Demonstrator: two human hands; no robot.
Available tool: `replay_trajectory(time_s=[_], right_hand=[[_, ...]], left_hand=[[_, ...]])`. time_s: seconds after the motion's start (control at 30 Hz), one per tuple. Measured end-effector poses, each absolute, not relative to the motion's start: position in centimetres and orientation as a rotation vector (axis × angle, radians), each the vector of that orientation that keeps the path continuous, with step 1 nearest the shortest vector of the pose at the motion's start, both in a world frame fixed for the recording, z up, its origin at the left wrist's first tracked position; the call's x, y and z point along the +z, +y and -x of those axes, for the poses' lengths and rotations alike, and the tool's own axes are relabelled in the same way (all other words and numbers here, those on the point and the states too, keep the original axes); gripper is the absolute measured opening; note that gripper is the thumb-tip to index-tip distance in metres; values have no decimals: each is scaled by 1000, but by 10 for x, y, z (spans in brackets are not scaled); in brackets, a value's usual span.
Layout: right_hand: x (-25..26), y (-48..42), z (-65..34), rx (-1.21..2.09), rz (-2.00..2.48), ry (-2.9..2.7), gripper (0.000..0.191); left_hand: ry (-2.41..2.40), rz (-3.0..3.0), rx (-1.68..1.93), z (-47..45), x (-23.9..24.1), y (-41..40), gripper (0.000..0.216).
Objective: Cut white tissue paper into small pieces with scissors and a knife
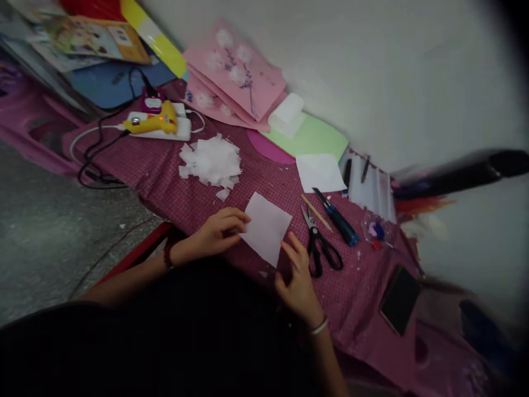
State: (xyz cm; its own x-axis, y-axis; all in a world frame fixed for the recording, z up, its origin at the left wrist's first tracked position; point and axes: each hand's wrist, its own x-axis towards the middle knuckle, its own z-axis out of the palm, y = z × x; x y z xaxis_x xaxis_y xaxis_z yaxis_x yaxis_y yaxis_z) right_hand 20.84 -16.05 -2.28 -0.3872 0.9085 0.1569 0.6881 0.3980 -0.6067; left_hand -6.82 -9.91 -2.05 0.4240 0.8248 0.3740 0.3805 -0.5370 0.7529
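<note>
A square sheet of white paper (266,226) lies on the checked tablecloth between my hands. My left hand (219,231) is at its left edge, the fingers loosely curved and the fingertips touching or just over the paper. At the right edge is my right hand (297,281), fingers apart, with the fingertips close to the paper's border. Neither hand grips the sheet. Just right of my right hand are black-handled scissors (316,237), with a thin wooden stick (317,212) and a blue utility knife (339,220) beside them. Beyond my left hand sits a heap of cut white paper pieces (212,161).
A yellow glue gun (155,121) rests on a white power strip (182,129), its cords hanging over the left edge. Pink cards with white flowers (235,71) and green paper (318,135) lie against the wall. A dark phone (400,300) is at the right.
</note>
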Motion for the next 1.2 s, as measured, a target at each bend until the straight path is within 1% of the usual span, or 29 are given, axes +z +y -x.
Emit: replay_trajectory(time_s=[0.07, 0.13, 0.17, 0.23, 0.27, 0.33, 0.4, 0.43, 0.6, 0.7, 0.87, 0.93, 1.03, 1.2], right_hand=[[-23, -160, -207, 643, 1355, -2211, 79], [-27, -155, -204, 595, 1372, -2212, 72], [-29, -151, -202, 559, 1364, -2212, 64], [-32, -144, -198, 488, 1311, -2199, 42], [-34, -141, -197, 461, 1279, -2184, 33], [-36, -139, -194, 428, 1239, -2139, 24], [-36, -140, -192, 447, 1245, -2094, 22], [-36, -142, -191, 468, 1254, -2077, 21], [-37, -148, -190, 590, 1315, -1997, 16], [-40, -148, -191, 648, 1404, -1874, 16], [-46, -144, -185, 696, 1588, -1610, 14], [-47, -140, -180, 679, 1622, -1532, 16], [-46, -133, -175, 650, 1652, -1435, 19], [-47, -133, -173, 606, 1702, -1529, 12]], left_hand=[[1033, -1995, 1119, 66, -20, -103, 8], [1019, -1980, 1159, 65, -19, -104, 8], [1010, -2003, 1156, 65, -18, -105, 9], [1000, -2084, 1134, 66, -15, -105, 11], [1013, -2129, 1119, 67, -14, -105, 15], [1053, -2228, 1083, 69, -15, -104, 32], [1101, -2320, 1027, 71, -18, -102, 47], [1123, -2355, 989, 71, -21, -101, 49], [1067, -2354, 867, 74, -36, -95, 23], [992, -2225, 803, 73, -37, -92, 16], [1205, -2068, 779, 69, -31, -87, 25], [1283, -2047, 788, 68, -30, -84, 31], [1383, -2039, 782, 68, -31, -82, 33], [1502, -2050, 763, 67, -34, -78, 35]])
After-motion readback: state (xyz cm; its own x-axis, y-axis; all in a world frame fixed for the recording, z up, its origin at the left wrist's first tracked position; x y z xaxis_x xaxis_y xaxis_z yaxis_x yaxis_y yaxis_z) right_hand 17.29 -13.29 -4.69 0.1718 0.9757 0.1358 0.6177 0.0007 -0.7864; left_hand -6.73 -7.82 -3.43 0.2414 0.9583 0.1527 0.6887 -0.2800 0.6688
